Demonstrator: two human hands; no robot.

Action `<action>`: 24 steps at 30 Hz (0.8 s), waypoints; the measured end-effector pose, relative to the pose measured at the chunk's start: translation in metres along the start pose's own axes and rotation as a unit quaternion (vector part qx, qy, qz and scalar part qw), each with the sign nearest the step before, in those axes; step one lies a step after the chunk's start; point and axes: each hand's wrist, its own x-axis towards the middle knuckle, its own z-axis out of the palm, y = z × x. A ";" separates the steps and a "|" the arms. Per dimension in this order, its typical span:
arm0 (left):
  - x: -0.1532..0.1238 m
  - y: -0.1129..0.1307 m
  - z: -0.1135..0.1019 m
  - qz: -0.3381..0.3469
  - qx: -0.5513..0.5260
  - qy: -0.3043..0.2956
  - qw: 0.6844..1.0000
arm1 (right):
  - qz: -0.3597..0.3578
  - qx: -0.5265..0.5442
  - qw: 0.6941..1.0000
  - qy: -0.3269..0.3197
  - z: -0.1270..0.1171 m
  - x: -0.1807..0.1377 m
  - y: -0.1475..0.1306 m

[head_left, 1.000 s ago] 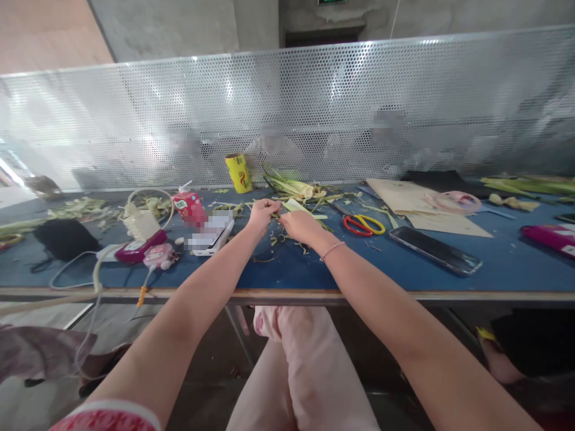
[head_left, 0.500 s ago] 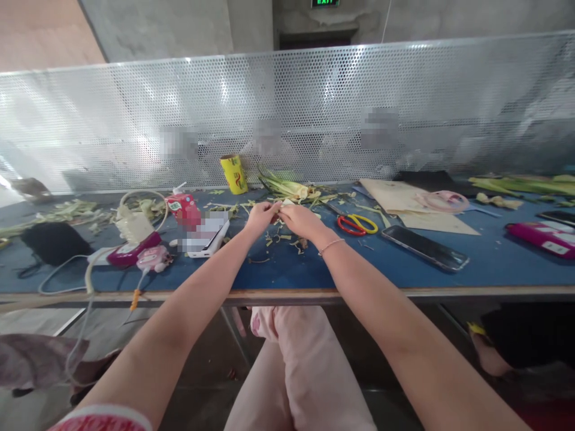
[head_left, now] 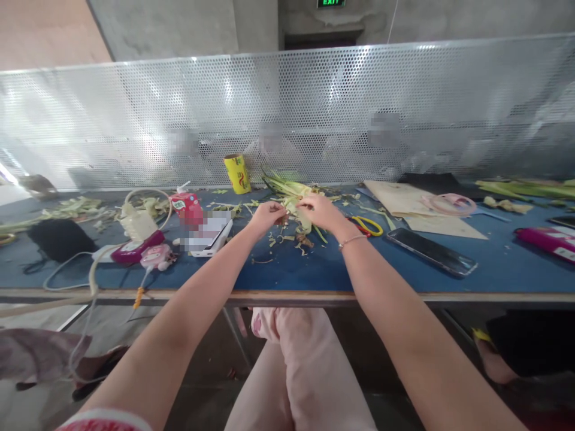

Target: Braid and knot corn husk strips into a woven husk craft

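My left hand [head_left: 268, 218] is closed in a pinch over the scraps; whatever its fingertips hold is too small to make out. A short gap to the right, my right hand [head_left: 322, 211] also pinches, with a pale green piece of corn husk [head_left: 304, 222] at its fingertips. Just behind the hands lies a bundle of green, leafy husks [head_left: 287, 187]. Small torn shreds [head_left: 303, 240] litter the blue tabletop below the fingers. Red-and-yellow-handled scissors [head_left: 371, 225] lie beside my right wrist, partly hidden by it.
A yellow can-like tube [head_left: 237, 175], a red drink pouch [head_left: 187, 207] and a white device [head_left: 209, 234] stand to the left. On the right are a phone [head_left: 431, 251], beige paper sheets [head_left: 399, 200] and a purple case [head_left: 548, 240]. A perforated metal screen [head_left: 305, 108] borders the back.
My hands, together before, have moved apart, the right one going rightward over the scissors. A pale husk piece now shows between them. The view has shifted slightly.
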 end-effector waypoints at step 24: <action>-0.003 0.006 -0.013 -0.124 -0.110 0.014 0.986 | 0.459 -0.160 0.867 -0.112 -0.023 -0.029 0.073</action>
